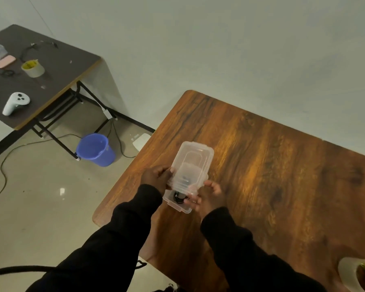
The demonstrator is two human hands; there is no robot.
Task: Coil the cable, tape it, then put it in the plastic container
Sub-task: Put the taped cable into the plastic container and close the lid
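A clear plastic container [178,204] rests near the left edge of the brown wooden table [272,175]. Inside it lies a dark coiled cable [178,197], only partly visible. A clear lid [191,165] is tilted over the container, its near end low and its far end raised. My left hand [156,178] grips the lid's left side. My right hand [207,193] holds the lid's right near corner, fingers against the container rim. Both sleeves are black.
A tape roll [358,275] sits at the table's near right corner. A second dark table [57,81] at the far left carries another tape roll [32,68], a white controller [16,103] and cables. A blue bucket [95,149] and loose cords lie on the floor between the tables.
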